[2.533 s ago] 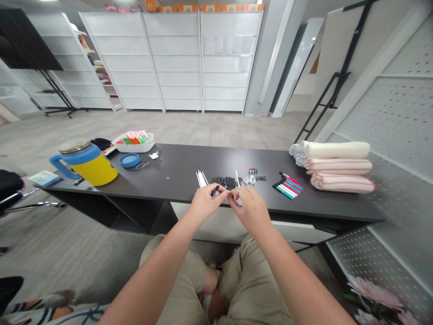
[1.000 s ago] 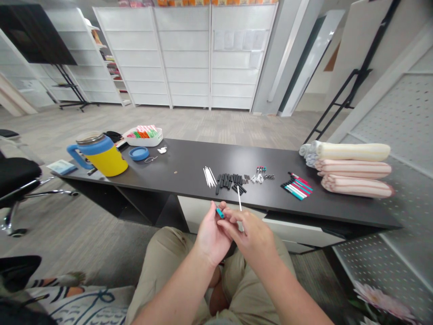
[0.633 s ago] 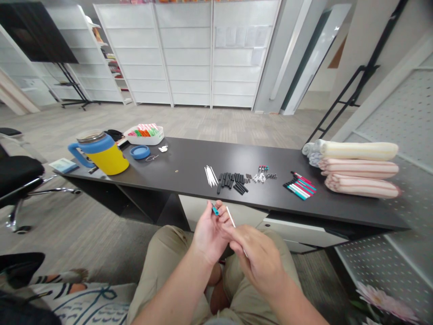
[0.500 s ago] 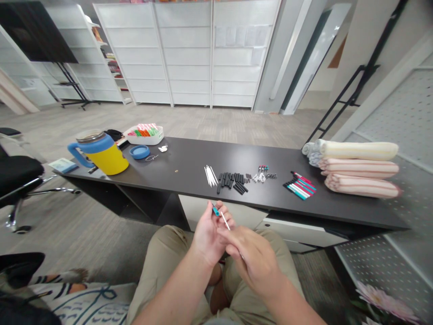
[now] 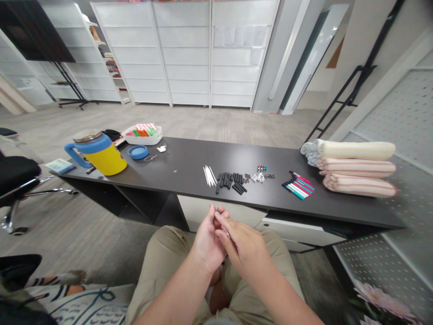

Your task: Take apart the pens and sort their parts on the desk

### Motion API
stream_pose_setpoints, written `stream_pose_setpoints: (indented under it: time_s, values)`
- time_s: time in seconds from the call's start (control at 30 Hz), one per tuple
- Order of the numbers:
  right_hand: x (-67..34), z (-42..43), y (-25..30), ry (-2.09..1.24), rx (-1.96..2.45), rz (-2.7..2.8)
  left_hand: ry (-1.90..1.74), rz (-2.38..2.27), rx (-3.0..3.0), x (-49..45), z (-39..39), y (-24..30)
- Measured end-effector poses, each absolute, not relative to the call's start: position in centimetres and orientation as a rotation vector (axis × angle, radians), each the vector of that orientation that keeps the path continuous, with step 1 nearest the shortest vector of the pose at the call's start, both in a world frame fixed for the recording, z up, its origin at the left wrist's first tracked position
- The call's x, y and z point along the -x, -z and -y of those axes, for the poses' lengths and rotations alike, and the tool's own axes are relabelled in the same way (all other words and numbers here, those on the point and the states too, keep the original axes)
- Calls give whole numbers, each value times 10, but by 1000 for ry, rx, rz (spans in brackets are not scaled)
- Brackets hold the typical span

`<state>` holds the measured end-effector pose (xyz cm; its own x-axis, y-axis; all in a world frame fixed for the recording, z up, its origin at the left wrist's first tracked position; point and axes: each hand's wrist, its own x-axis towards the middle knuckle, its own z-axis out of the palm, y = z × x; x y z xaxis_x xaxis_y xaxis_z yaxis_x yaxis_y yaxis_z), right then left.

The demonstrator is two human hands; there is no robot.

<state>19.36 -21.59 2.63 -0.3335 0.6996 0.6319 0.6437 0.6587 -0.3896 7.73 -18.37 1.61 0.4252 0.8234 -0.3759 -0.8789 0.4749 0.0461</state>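
In front of the desk, above my lap, my two hands meet. My left hand (image 5: 205, 239) is closed round a small teal marker piece, now almost wholly covered by fingers. My right hand (image 5: 248, 243) reaches across with its fingers pressed against the left fingertips; it pinches a thin white stick, mostly hidden in the grip. On the desk beyond lie a bunch of white sticks (image 5: 209, 176), several black tubes (image 5: 227, 180), small clear and dark bits (image 5: 259, 177), a few coloured tips (image 5: 262, 168), and a row of teal, red and white markers (image 5: 300, 186).
On the desk's (image 5: 182, 155) left stand a yellow and blue mug (image 5: 107, 158), a blue lid (image 5: 138, 152) and a white tray (image 5: 144, 139) of coloured packets. Rolled towels (image 5: 358, 167) are stacked at the right end. Another person's patterned clothing (image 5: 91, 302) shows lower left.
My right hand has moved forward and left, up to the left fingertips. The teal piece and white stick, seen apart before, are now mostly covered by my fingers.
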Motion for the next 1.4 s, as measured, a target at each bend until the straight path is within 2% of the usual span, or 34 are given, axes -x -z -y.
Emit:
stream_pose_setpoints:
  time_s: [0.23, 0.73, 1.13, 1.4]
  values:
    - [-198, 221, -29, -275, 1208, 1924, -1136, -428, 123, -75, 184, -10]
    - [-200, 225, -25, -280, 1200, 1922, -1211, -532, 16, -74, 188, -10]
    - [-200, 223, -22, -131, 1183, 1913, -1221, -539, -12, -76, 188, -6]
    - [-202, 220, -22, -279, 1174, 1939, -1226, -540, -20, -77, 186, 1]
